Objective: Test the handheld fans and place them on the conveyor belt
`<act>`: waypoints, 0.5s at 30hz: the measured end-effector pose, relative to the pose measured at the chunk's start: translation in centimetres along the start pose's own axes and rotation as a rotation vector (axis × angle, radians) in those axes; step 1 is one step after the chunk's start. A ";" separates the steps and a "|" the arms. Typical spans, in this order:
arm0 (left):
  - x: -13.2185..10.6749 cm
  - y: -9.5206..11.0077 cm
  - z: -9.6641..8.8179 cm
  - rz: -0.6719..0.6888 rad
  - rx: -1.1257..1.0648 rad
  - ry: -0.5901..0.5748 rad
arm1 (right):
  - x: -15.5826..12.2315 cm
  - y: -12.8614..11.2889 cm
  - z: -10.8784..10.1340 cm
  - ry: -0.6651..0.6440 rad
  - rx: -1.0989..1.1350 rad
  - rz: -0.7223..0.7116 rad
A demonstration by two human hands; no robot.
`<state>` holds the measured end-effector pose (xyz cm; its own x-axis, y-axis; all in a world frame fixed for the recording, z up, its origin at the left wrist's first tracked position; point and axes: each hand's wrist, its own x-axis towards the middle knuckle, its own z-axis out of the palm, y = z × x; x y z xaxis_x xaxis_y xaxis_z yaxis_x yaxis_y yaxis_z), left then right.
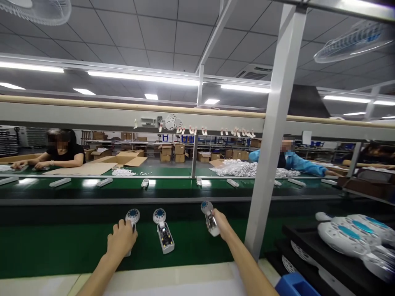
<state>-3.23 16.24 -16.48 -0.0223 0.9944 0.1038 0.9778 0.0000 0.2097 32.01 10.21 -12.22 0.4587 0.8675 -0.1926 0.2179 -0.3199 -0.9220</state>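
Note:
My left hand (121, 238) is closed over the handle of a white handheld device with a round, blue-centred head (133, 214); most of its handle is hidden under my fingers. Just right of it, a second such device (166, 238) lies on the green surface, its handle uncovered so that the inner parts show. Farther right, my right hand (221, 224) grips a third device (211, 222) by the side of its handle, which is tilted, with inner parts visible.
Beyond a metal rail, a green conveyor belt (173, 190) carries spaced white pieces. A white post (273, 135) rises right of my right arm. Black trays (304, 242) with white-and-blue parts and a blue bin (296, 285) are at right. Across the belt, two people sit near piled white parts (240, 167).

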 end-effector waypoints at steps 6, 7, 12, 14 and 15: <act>0.3 -1.8 -3.1 -0.069 0.000 -0.148 | -2.1 -3.5 1.1 -0.211 0.410 -0.054; 0.4 -2.0 -3.6 -0.075 0.000 -0.148 | -2.5 -4.1 1.2 -0.224 0.465 -0.084; -0.5 -0.9 -6.7 -0.005 -0.083 -0.114 | -6.4 -7.2 1.6 -0.284 0.615 -0.278; -1.6 0.2 -8.4 0.083 -0.153 -0.077 | -8.4 -8.2 1.7 -0.342 0.636 -0.393; -2.3 0.8 -9.2 0.137 -0.191 -0.057 | -9.2 -8.5 1.7 -0.374 0.640 -0.453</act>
<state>-4.32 12.96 -7.59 0.1248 0.9881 0.0901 0.9134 -0.1499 0.3785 24.43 5.59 -3.16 0.1067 0.9637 0.2446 -0.2667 0.2647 -0.9267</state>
